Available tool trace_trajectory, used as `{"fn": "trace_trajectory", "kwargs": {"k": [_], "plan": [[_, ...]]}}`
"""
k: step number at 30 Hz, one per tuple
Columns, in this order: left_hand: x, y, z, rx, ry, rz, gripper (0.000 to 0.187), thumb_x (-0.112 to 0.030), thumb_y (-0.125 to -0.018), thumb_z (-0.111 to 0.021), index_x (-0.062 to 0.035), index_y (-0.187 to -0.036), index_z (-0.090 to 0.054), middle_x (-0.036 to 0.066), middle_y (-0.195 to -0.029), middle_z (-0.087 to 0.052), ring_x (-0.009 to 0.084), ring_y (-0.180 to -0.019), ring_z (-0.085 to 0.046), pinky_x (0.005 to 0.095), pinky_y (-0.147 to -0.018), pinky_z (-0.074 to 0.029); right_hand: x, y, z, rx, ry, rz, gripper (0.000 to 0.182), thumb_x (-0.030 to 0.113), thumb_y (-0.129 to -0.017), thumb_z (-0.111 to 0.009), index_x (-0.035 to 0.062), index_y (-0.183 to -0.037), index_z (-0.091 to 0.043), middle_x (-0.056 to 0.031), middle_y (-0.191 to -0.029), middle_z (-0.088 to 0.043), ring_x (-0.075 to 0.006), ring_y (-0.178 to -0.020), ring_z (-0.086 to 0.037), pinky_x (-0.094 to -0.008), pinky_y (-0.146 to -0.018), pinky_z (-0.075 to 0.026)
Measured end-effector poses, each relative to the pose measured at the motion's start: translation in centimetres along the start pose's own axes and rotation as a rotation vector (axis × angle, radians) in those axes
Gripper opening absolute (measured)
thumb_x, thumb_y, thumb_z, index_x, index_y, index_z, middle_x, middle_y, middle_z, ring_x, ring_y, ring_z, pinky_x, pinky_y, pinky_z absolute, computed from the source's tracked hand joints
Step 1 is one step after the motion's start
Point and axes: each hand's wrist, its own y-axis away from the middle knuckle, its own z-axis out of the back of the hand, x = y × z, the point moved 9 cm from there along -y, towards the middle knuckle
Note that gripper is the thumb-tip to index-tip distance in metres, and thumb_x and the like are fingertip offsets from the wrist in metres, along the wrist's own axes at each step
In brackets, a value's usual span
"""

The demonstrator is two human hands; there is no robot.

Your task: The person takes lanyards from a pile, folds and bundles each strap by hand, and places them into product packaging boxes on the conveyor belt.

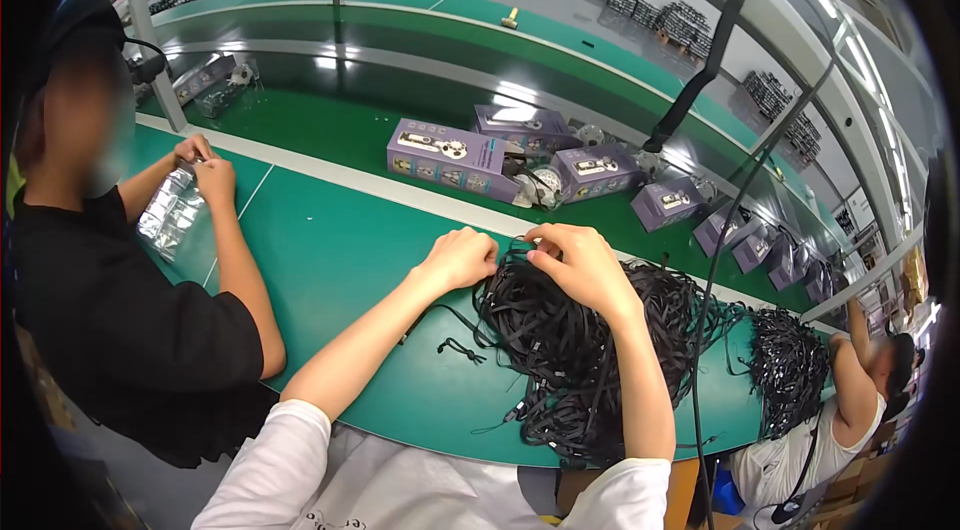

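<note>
A large tangled pile of black straps (560,330) lies on the green table in front of me. At the pile's upper left edge is my left hand (463,257), its fingers curled together on a black strap. Just to its right, my right hand (578,265) pinches a black strap between thumb and index finger. The two hands are a short gap apart, with a strap near both. A small knotted black cord (461,351) rests on the table left of the pile.
Purple boxes (448,158) line the green belt beyond the table's edge. At left, a co-worker (130,330) handles a silvery plastic bag (173,214). Another black strap pile (787,365) and a second co-worker (815,440) are at right. A black cable (712,280) hangs in front.
</note>
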Motion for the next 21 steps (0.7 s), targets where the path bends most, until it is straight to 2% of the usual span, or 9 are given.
{"fn": "trace_trajectory", "kwargs": {"k": [2,10,12,13,14,16,18,20,21], "plan": [[-0.2,0.2,1.1,-0.167,0.092,-0.023,0.017,-0.022,-0.074,-0.067,-0.0058,-0.080,-0.067,0.016,-0.078,-0.066,0.0347,-0.079,-0.065,0.0441,-0.070,-0.050,-0.5,0.9,1.0,-0.079,-0.028,-0.008,0.022,0.017,-0.082,-0.062,0.0023,-0.098,-0.066,-0.0138,-0.080,-0.066,-0.0282,-0.074,-0.064,-0.0365,-0.069,-0.049],[-1.7,-1.4,0.9,-0.131,0.151,-0.056,0.016,-0.019,-0.078,-0.065,-0.0043,-0.083,-0.067,0.017,-0.079,-0.065,0.0342,-0.079,-0.064,0.0418,-0.069,-0.049,-1.3,3.0,2.9,-0.215,-0.114,-0.037,0.023,0.015,-0.079,-0.065,0.0011,-0.098,-0.065,-0.0127,-0.087,-0.065,-0.0246,-0.077,-0.063,-0.0342,-0.072,-0.049],[-3.6,-3.0,4.6,-0.276,0.268,-0.203,0.015,-0.017,-0.081,-0.064,-0.0017,-0.082,-0.064,0.013,-0.078,-0.064,0.0262,-0.073,-0.063,0.0374,-0.066,-0.048,-1.3,3.5,4.4,-0.354,-0.154,0.066,0.029,0.015,-0.077,-0.067,0.0003,-0.102,-0.064,-0.0128,-0.097,-0.065,-0.0253,-0.087,-0.062,-0.0351,-0.078,-0.048],[-5.3,-3.5,7.0,-0.301,0.431,-0.288,0.016,-0.017,-0.084,-0.063,-0.0010,-0.082,-0.062,0.009,-0.075,-0.061,0.0196,-0.069,-0.058,0.0332,-0.064,-0.046,-1.4,3.2,4.9,-0.376,-0.107,0.055,0.051,0.017,-0.073,-0.071,0.0010,-0.119,-0.055,-0.0140,-0.115,-0.059,-0.0279,-0.104,-0.057,-0.0362,-0.089,-0.045],[-7.8,-3.6,10.0,-0.324,0.591,-0.378,0.016,-0.016,-0.086,-0.061,-0.0002,-0.082,-0.060,0.004,-0.073,-0.058,0.0131,-0.066,-0.053,0.0290,-0.061,-0.043,-1.1,2.7,5.8,-0.443,-0.208,0.074,0.068,0.019,-0.074,-0.073,0.0045,-0.133,-0.044,-0.0153,-0.125,-0.053,-0.0279,-0.112,-0.053,-0.0357,-0.096,-0.041],[-12.8,-3.2,16.4,-0.365,0.705,-0.496,0.017,-0.017,-0.090,-0.058,-0.0016,-0.084,-0.058,-0.004,-0.071,-0.050,0.0053,-0.065,-0.042,0.0226,-0.058,-0.037,-0.8,0.8,5.3,-0.387,-0.677,0.141,0.069,0.019,-0.078,-0.072,0.0067,-0.138,-0.039,-0.0148,-0.130,-0.049,-0.0253,-0.114,-0.052,-0.0338,-0.097,-0.041],[-16.0,-2.9,22.5,-0.446,0.732,-0.576,0.015,-0.017,-0.092,-0.057,-0.0027,-0.086,-0.057,-0.006,-0.069,-0.046,0.0030,-0.063,-0.038,0.0203,-0.055,-0.032,3.2,-0.2,5.5,-0.223,-0.837,0.218,0.036,0.018,-0.091,-0.059,0.0002,-0.121,-0.052,-0.0121,-0.106,-0.061,-0.0190,-0.100,-0.058,-0.0320,-0.089,-0.045],[-17.5,-2.2,27.4,-0.486,0.644,-0.607,0.014,-0.016,-0.092,-0.057,-0.0029,-0.087,-0.057,-0.006,-0.067,-0.044,0.0027,-0.061,-0.037,0.0205,-0.053,-0.030,4.5,-0.8,5.8,-0.086,-1.021,0.180,0.020,0.019,-0.095,-0.053,0.0005,-0.099,-0.058,-0.0034,-0.071,-0.056,-0.0135,-0.068,-0.057,-0.0279,-0.069,-0.047],[-17.6,-2.1,28.9,-0.498,0.604,-0.644,0.016,-0.016,-0.093,-0.056,-0.0020,-0.086,-0.056,-0.007,-0.065,-0.042,0.0027,-0.059,-0.035,0.0206,-0.052,-0.029,5.3,-0.4,6.3,-0.068,-1.163,0.139,0.023,0.022,-0.097,-0.050,0.0035,-0.084,-0.055,0.0035,-0.056,-0.039,-0.0073,-0.047,-0.041,-0.0238,-0.051,-0.040]]}}
